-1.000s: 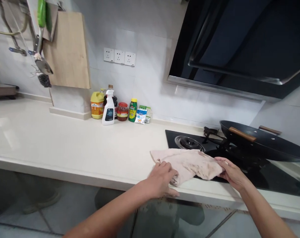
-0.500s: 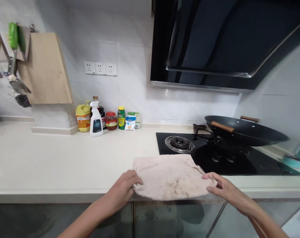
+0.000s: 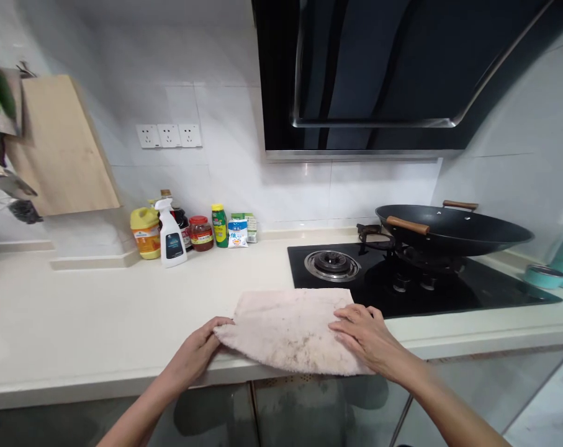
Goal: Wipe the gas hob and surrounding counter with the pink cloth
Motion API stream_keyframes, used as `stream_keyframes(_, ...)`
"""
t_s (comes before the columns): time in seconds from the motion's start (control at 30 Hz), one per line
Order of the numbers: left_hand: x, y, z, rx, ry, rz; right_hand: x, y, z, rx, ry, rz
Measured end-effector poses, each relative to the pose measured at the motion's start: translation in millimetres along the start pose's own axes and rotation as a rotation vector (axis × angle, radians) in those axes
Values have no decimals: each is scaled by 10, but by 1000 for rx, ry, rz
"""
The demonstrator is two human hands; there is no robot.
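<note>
A pale pink cloth (image 3: 285,329) with brown stains lies at the front edge of the counter, its near side hanging slightly over. My left hand (image 3: 198,347) pinches the cloth's left corner and lifts it a little. On the cloth's right part rests my right hand (image 3: 362,332), its fingers stretched out and lying flat on the fabric. The far right corner of the cloth reaches the front left of the black gas stove (image 3: 383,298).
A large black wok (image 3: 453,233) with wooden handles sits on the right burner. Against the wall stand a white spray bottle (image 3: 171,236), a yellow jug (image 3: 146,234), a red-lidded jar (image 3: 200,233) and a green bottle (image 3: 220,225). A range hood (image 3: 365,74) hangs above.
My right hand has let go of the cloth's right edge and moved left onto its top. My left hand has pulled the left corner outward to the left. The view has shifted slightly.
</note>
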State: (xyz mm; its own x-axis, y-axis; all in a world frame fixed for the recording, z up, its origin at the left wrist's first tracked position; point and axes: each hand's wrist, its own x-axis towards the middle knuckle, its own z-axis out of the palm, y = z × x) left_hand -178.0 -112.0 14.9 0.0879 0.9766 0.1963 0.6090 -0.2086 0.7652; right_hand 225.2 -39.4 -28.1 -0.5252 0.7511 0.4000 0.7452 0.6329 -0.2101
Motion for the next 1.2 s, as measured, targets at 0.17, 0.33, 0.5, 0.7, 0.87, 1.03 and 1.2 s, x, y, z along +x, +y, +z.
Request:
stream_keyframes(0.17,-14,36,50,-280,49,-97,-69,432,57,-29,74,187)
stream_keyframes(0.33,224,50,236,-916,161,-138,-211,1049,11,95,251,347)
stream_keyframes(0.5,651,437,517,-1062,246,-21,-180,1372,28,88,389,458)
stream_keyframes(0.7,806,1072,1030,-529,-81,158,-194,1351,32,32,365,427)
stream_keyframes(0.87,624,1220,1387,111,-544,335,-223,1294,40,4,355,415)
stream_keyframes(1.03,592,1153,1707,528,-448,355,-209,1304,89,-70,341,409)
stream_keyframes(1.2,803,1185,2019,580,-513,358,-222,1355,127,-102,323,408)
